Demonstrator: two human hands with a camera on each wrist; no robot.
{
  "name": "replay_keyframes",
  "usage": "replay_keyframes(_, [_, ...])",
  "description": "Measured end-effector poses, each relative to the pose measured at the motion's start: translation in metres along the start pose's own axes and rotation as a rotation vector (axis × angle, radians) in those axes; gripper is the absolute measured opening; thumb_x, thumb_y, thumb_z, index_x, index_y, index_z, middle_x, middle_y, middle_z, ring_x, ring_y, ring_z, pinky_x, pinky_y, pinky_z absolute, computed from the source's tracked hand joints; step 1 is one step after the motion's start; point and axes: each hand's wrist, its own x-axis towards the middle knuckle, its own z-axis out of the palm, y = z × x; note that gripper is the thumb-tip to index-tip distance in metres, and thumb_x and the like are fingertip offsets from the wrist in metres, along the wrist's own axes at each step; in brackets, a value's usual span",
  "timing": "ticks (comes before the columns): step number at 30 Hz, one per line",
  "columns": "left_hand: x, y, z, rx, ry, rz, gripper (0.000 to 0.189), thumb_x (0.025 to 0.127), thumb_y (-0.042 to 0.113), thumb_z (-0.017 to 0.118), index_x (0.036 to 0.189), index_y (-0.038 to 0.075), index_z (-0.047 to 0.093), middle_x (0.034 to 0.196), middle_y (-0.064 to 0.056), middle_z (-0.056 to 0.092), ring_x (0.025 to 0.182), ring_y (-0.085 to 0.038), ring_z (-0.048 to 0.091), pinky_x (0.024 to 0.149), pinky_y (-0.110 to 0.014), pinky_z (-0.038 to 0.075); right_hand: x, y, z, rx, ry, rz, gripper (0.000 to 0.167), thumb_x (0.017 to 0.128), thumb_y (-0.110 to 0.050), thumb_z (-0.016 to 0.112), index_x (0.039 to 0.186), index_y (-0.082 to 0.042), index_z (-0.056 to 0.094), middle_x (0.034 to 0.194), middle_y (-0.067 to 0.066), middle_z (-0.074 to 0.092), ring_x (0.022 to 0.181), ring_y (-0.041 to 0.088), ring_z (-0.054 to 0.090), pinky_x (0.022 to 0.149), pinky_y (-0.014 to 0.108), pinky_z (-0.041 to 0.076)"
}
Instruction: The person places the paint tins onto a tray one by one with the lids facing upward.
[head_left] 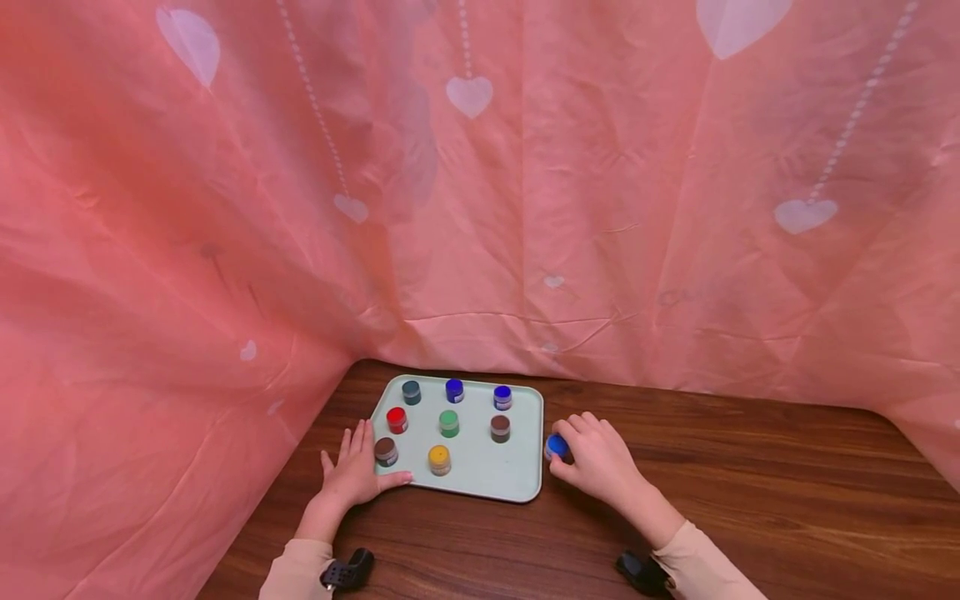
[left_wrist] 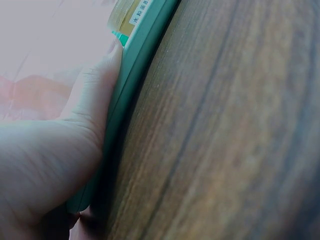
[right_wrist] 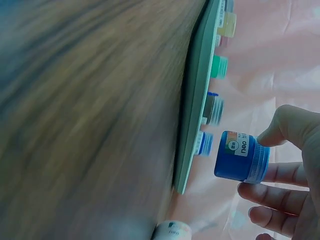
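My right hand (head_left: 596, 462) pinches a blue paint jar (right_wrist: 242, 156) between thumb and fingers, just off the right edge of a pale green tray (head_left: 487, 479). In the right wrist view the jar is held up off the wooden table, its label showing. My left hand (head_left: 356, 471) rests against the tray's left front corner, fingers straight along the left side and thumb on the front rim. Near it on the tray stand a brown jar (head_left: 386, 452), a yellow jar (head_left: 439, 460) and a red jar (head_left: 397, 420).
Farther over the tray stand a green jar (head_left: 449, 423), another brown jar (head_left: 500, 428), a dark teal jar (head_left: 411, 392) and two dark blue jars along the back. A white jar (right_wrist: 172, 232) shows low in the right wrist view. Pink curtain (head_left: 480, 208) hangs behind the table (head_left: 750, 467).
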Motion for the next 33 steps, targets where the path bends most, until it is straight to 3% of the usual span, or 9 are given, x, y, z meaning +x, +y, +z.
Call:
replay_keyframes(20, [0.0, -0.001, 0.001, -0.014, 0.009, -0.006, 0.132, 0.065, 0.075, 0.071, 0.154, -0.005, 0.013, 0.16, -0.028, 0.014, 0.147, -0.051, 0.007, 0.105, -0.08, 0.0, 0.023, -0.036, 0.012, -0.02, 0.05, -0.149, 0.027, 0.071, -0.034, 0.074, 0.089, -0.016, 0.066, 0.077, -0.004, 0.058, 0.072, 0.015, 0.049, 0.058, 0.026, 0.035])
replay_keyframes(33, [0.003, -0.004, 0.004, -0.012, 0.01, -0.004, 0.135, 0.064, 0.077, 0.07, 0.154, -0.004, 0.01, 0.161, -0.026, 0.012, 0.148, -0.049, 0.004, 0.106, -0.079, 0.0, 0.035, -0.059, 0.023, -0.013, -0.067, -0.152, 0.028, 0.074, -0.036, 0.072, 0.091, -0.014, 0.066, 0.078, -0.004, 0.059, 0.073, 0.016, 0.049, 0.059, 0.027, 0.036])
